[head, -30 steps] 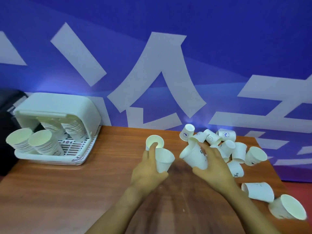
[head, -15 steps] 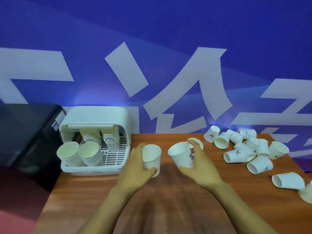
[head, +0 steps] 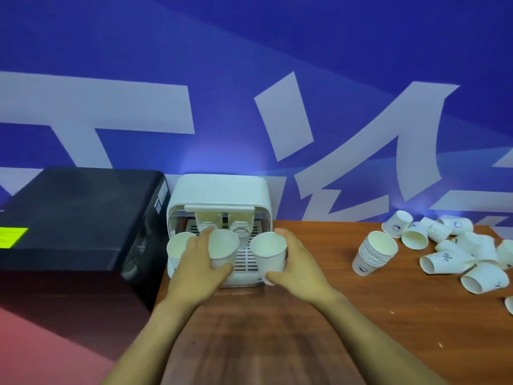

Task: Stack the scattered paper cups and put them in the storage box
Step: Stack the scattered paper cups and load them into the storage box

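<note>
Both hands now at the storage box mouth, a cup in each

Half a second ago the cups were held over mid-table; now the left hand (head: 198,269) grips a paper cup (head: 223,251) and the right hand (head: 298,262) grips another cup (head: 269,252) before the white storage box (head: 222,191). A stacked pile (head: 374,254) stands beside the scattered cups (head: 455,257) on the wooden table (head: 361,315)

Looks like an event or exhibition booth, not a home: big blue printed backdrop (head: 249,51) with oversized white lettering directly behind the held cups, wood-grain table (head: 277,343) under them, black equipment case (head: 69,218) with a yellow label to their left.
</note>
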`<action>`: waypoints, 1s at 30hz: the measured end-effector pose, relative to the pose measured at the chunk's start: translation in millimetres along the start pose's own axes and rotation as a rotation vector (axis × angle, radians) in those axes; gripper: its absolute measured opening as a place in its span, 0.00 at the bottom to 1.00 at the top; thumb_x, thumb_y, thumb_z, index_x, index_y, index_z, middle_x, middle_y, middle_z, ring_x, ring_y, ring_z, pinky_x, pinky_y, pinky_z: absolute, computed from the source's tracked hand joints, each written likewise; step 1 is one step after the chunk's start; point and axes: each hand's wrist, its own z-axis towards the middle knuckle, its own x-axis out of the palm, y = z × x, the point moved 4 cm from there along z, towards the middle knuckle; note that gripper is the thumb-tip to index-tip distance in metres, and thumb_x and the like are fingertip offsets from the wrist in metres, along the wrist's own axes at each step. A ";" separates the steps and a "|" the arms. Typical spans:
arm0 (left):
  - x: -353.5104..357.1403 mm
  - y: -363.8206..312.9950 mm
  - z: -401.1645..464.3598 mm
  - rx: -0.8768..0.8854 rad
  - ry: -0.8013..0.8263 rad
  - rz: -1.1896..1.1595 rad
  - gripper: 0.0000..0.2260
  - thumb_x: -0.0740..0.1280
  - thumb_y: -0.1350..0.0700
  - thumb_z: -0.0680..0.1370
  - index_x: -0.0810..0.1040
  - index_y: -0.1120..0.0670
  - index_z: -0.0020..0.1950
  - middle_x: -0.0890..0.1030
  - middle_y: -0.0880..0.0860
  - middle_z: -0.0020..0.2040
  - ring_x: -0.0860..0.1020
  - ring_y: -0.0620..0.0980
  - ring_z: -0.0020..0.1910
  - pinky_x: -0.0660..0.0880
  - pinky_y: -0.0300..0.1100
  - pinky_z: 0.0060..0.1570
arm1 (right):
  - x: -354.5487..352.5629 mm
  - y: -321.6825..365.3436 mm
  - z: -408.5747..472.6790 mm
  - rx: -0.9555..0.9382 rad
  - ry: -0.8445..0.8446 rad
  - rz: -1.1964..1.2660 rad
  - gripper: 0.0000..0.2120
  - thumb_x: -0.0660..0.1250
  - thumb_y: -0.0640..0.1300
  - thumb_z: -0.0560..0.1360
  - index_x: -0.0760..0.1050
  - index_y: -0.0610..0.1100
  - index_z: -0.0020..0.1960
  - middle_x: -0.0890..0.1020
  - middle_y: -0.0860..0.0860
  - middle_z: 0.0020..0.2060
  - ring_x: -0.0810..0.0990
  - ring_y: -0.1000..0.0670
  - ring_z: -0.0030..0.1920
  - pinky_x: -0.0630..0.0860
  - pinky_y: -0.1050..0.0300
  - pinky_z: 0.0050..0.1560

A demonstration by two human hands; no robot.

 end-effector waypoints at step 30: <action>-4.8 105.7 57.3 -0.331 0.011 0.142 0.47 0.74 0.41 0.63 0.53 0.42 0.76 0.63 0.52 0.71 0.66 0.59 0.68 0.71 0.56 0.60 | 117.1 2.5 84.4 0.089 0.302 -0.154 0.48 0.75 0.55 0.65 0.49 0.58 0.76 0.62 0.51 0.71 0.64 0.49 0.71 0.65 0.53 0.68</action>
